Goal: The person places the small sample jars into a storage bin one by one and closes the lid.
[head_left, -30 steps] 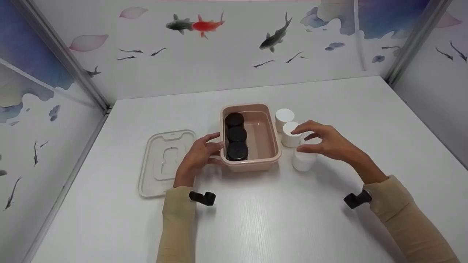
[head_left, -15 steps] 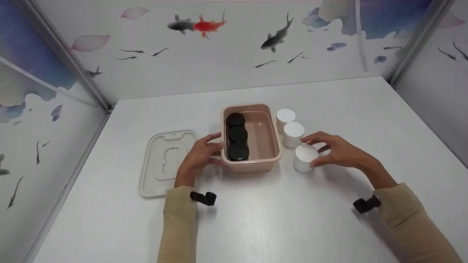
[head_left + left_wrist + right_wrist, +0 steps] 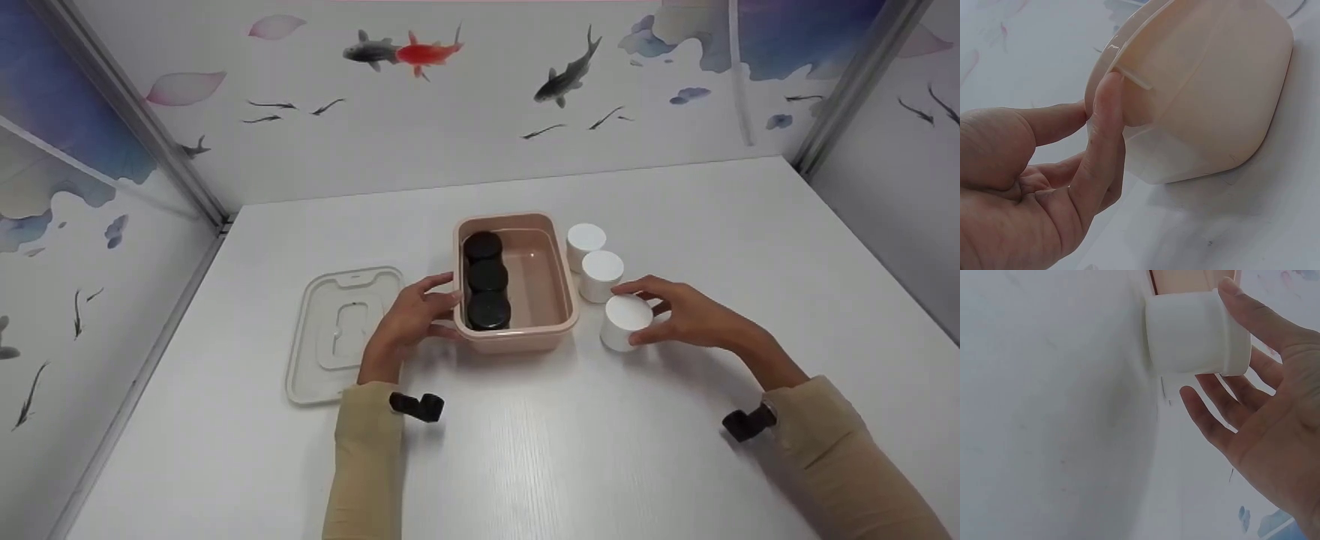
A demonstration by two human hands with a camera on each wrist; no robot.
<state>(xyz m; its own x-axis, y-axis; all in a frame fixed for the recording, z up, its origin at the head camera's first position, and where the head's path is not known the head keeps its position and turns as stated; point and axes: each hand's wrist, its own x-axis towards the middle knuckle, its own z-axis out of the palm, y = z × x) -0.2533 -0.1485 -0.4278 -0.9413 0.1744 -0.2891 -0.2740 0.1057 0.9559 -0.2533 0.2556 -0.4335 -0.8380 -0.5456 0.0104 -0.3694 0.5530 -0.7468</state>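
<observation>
A pink plastic storage box sits on the table, with three black-lidded jars lined along its left side. My left hand pinches the box's left rim between thumb and fingers; the left wrist view shows a finger hooked under the lip. To the right of the box stand three white lidded jars. My right hand holds the nearest white jar by its upper edge, thumb on the near side. In the right wrist view this jar stands on the table surface.
The other two white jars, a middle one and a far one, stand close against the box's right side. A pale translucent lid lies flat left of the box, partly behind the left wrist. Printed panels enclose the table.
My right hand has come down from above the white jars, moved slightly right, and taken hold of the nearest one. My left hand and the box stay in place.
</observation>
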